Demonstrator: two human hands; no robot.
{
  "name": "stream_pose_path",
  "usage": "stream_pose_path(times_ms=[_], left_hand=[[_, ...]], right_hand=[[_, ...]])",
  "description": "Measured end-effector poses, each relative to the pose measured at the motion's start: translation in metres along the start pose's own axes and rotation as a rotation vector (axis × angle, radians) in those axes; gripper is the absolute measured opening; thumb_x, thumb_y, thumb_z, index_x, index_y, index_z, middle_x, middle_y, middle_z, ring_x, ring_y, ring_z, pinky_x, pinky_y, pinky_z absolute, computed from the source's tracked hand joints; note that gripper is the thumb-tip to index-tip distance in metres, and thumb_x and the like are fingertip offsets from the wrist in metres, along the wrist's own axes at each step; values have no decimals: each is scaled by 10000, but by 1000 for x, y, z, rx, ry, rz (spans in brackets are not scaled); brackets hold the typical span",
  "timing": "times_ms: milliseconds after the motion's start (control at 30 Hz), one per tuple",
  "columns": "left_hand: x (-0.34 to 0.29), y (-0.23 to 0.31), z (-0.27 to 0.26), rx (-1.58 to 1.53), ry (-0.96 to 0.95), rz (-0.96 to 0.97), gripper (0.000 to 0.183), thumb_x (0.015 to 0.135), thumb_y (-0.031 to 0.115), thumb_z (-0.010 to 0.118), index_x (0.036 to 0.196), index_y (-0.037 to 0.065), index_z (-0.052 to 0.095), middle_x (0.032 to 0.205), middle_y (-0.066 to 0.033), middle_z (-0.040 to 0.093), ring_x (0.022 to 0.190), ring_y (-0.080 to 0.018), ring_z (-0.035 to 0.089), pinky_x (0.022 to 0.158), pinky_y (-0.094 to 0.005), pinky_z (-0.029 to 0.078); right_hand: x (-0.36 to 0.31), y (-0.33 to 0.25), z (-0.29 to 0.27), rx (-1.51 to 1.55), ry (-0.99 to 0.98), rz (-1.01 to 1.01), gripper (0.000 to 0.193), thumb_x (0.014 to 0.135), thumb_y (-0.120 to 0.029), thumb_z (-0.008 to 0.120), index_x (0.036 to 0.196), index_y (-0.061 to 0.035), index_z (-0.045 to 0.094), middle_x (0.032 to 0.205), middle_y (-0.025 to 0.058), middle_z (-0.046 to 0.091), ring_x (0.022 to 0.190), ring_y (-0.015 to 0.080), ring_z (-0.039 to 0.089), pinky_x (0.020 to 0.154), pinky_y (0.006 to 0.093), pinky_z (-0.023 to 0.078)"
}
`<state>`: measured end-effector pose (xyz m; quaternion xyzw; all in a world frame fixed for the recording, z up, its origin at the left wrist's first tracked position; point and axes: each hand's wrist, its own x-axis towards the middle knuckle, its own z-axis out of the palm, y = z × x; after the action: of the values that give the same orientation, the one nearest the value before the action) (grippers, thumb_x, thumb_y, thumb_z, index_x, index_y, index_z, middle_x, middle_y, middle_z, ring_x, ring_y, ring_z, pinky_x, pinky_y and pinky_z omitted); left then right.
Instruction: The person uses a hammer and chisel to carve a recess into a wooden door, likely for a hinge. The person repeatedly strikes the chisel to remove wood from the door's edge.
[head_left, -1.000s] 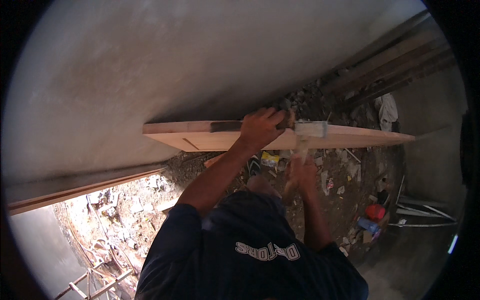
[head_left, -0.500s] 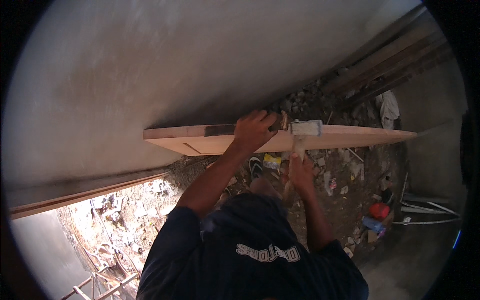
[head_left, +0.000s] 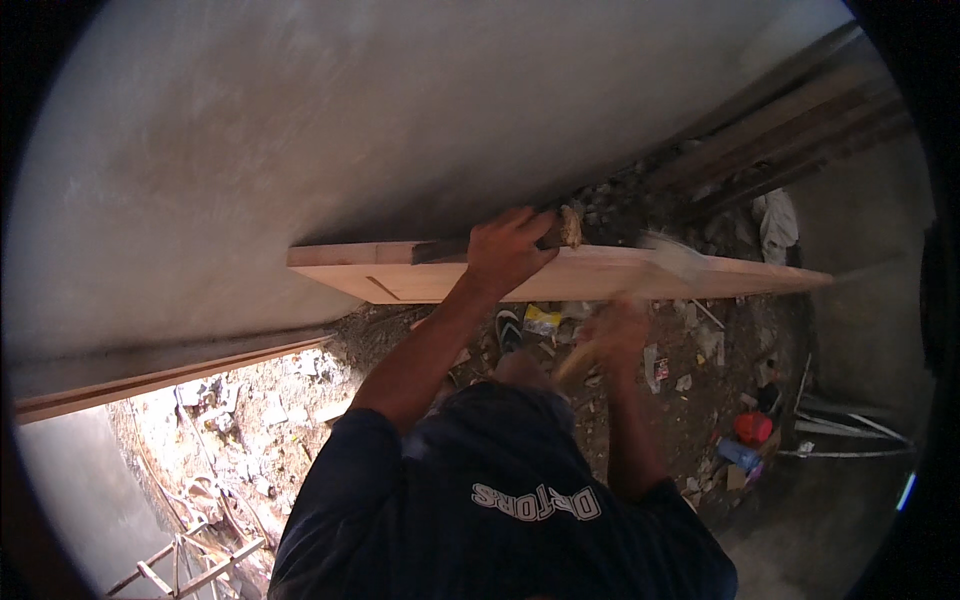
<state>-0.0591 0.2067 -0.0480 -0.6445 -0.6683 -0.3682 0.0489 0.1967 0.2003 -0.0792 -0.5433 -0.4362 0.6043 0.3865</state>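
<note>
A pale wooden door panel stands on edge in front of me, its narrow edge upward. My left hand is closed around a chisel, whose dark blade lies along the left part of that edge. The frayed butt of the chisel's wooden handle sticks out to the right of my fist. My right hand, smeared by motion, is wrapped round a hammer. The light hammer handle shows below the hand; the blurred hammer head is over the panel's edge, apart from the chisel.
A grey plastered wall rises beyond the panel. Long timbers lean at the far right, by a white sack. Rubble, a yellow packet, a red container and thin metal bars lie on the ground.
The hammer head has swung right, away from the chisel's butt, and my right hand has moved slightly right and tilted. My left hand stays on the chisel.
</note>
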Motion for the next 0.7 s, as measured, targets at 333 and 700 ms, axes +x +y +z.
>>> stream_pose_path(times_ms=[333,700], left_hand=[[-5,-7,-8,-1,40,-25,497,652,364,889,1091,216,707,989,-2,666,876,-233,715,683,-433,612],[-4,-13,-5,38,11,-46,504,646,371,891,1080,198,704,995,-1,667,925,-224,709,700,-443,614]], right_hand=[[-14,-53,24,510,323,52,305,1077,-378,514,1111,-82,580,735,69,614,506,174,578,449,345,503],[-22,-43,39,207,0,40,370,1054,-383,549,1089,-15,565,665,70,574,505,185,574,461,357,501]])
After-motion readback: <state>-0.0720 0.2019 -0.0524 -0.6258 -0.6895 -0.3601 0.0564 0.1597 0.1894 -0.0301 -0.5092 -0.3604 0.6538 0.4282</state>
